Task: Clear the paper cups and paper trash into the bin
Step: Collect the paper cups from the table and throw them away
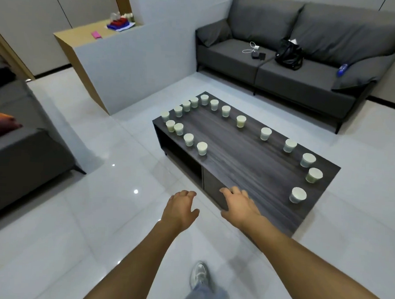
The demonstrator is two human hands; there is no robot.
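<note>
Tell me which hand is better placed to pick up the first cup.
Probably the right hand: it is already over the table, nearest the cup at the near right corner. The left hand is over the floor.

matt wood-grain table, glossy floor tiles.

White and pale green paper cups line the edges of a dark grey wood-grain coffee table on glossy white floor tiles, beyond it a charcoal sofa.
</note>
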